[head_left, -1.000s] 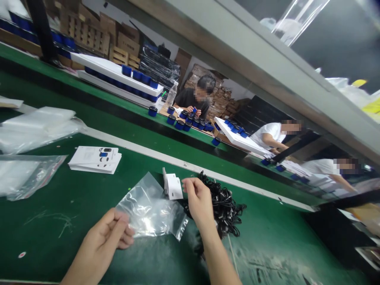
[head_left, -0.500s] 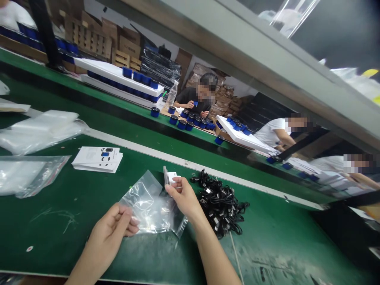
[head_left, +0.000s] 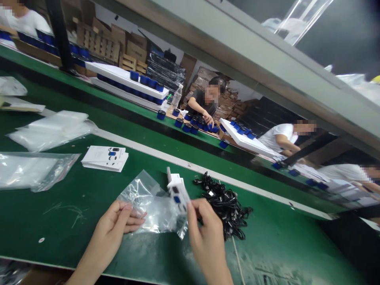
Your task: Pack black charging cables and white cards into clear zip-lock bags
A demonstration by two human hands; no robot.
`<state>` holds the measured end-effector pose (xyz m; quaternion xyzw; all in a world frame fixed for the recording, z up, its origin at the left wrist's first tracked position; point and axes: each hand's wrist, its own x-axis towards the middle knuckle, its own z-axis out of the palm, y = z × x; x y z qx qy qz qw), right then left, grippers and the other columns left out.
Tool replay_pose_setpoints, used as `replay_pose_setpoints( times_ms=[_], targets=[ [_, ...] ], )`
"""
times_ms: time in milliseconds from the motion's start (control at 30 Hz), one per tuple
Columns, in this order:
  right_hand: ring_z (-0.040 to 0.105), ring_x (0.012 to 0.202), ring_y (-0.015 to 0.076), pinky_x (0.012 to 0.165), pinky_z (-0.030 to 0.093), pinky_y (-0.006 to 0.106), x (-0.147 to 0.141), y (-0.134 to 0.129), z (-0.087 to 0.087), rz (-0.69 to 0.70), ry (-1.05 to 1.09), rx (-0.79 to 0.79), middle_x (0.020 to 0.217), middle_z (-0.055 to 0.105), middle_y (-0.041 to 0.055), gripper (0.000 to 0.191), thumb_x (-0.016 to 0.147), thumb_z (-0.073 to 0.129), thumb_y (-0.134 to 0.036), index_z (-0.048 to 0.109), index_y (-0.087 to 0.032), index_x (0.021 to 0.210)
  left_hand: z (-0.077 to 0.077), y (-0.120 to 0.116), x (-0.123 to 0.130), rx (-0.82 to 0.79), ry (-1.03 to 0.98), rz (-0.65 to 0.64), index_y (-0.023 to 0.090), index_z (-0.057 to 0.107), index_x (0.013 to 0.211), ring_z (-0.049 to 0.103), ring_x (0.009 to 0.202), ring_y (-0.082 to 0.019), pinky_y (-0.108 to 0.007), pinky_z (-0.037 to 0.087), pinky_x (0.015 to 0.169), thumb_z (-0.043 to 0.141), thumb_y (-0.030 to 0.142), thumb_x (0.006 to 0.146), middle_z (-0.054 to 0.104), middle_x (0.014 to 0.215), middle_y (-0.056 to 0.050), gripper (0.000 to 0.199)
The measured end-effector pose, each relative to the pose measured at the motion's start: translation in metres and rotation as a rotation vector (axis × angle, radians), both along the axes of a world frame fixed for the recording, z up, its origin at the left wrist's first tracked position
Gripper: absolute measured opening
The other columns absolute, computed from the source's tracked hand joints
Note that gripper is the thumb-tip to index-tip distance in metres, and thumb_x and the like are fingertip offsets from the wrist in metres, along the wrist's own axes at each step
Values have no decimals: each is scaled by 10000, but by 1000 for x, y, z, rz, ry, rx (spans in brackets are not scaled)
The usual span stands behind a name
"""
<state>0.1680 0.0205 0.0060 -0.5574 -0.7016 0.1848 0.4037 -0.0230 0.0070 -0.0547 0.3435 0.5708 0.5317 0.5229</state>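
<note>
Green worktop (head_left: pixel 50 241) fills the lower part of the head view, with the left hand (head_left: pixel 111 233) near its front edge, fingers (head_left: pixel 133 215) held together on the rim of a clear zip bag (head_left: pixel 151 209) that lies partly lifted. The right hand (head_left: pixel 206 237) has its fingers (head_left: pixel 197 209) clamped on the lower end of a white printed card (head_left: pixel 177 192), which stands tilted over the bag's right side; whether it enters the bag cannot be told. Black cables (head_left: pixel 225 206) lie in a tangle just beside the right hand. Further left sit a stack of printed cards (head_left: pixel 105 158) and more clear bags (head_left: pixel 34 170). Beyond a pale divider strip (head_left: pixel 184 168), a co-worker (head_left: pixel 202 101) in a dark T-shirt reaches among blue round containers (head_left: pixel 187 127), and another co-worker (head_left: pixel 279 136) in a white shirt sits further right
</note>
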Motion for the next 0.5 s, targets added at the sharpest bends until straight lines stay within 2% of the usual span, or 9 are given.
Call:
replay_pose_setpoints(
  times_ms=[33,100,200,267,333,400,467,500],
  targets=[
    [534,637,157,599,387,249,-4,-13,-2,100,-32,31,707,568,22,200,905,434,-207,568,-196,756,1,0,0,-1,3,5,189,552,781,721,673,-201,-329,598,638,567,614,735,738,717,-26,428],
    [563,646,165,588,403,246,-14,-33,-12,176,-91,148,723,600,28,187,896,436,-149,589,-205,804,1,1,1,13,34,24,192,550,768,710,640,-201,-327,590,601,541,613,739,724,699,-18,421],
    [576,622,185,570,429,268,-33,-49,-34,147,-151,239,709,609,38,192,890,442,-125,609,-217,863,2,1,4,66,144,82,211,527,686,630,537,-146,-248,526,531,548,571,738,633,571,39,365],
    [589,633,192,577,456,279,-46,-53,-46,77,-74,242,712,606,34,192,882,457,-116,602,-234,925,2,2,5,104,231,145,225,507,676,534,458,-112,-211,451,464,556,526,747,539,497,76,313],
    [616,709,204,633,499,304,-58,-57,-59,-37,87,208,817,627,54,257,847,523,-126,557,-241,1075,4,3,5,134,301,210,238,491,702,458,406,-104,-205,376,395,539,493,768,461,466,96,268],
    [641,776,217,675,536,325,-70,-61,-71,-101,310,109,977,636,100,469,801,609,-185,451,-217,1241,8,4,6,158,351,256,248,473,727,437,387,-106,-206,342,358,509,480,790,430,464,103,243],
    [665,717,206,622,562,307,-79,-65,-83,-53,525,-61,1004,656,120,530,789,648,-273,430,-180,1263,13,4,7,180,387,279,255,447,716,433,374,-105,-203,344,344,475,478,810,419,458,106,244],
    [666,636,189,553,561,281,-81,-67,-88,-9,594,-149,926,682,103,447,810,632,-307,481,-169,1207,15,4,8,190,403,277,256,437,703,431,364,-104,-202,349,339,462,478,817,419,452,108,251]
  ],
)
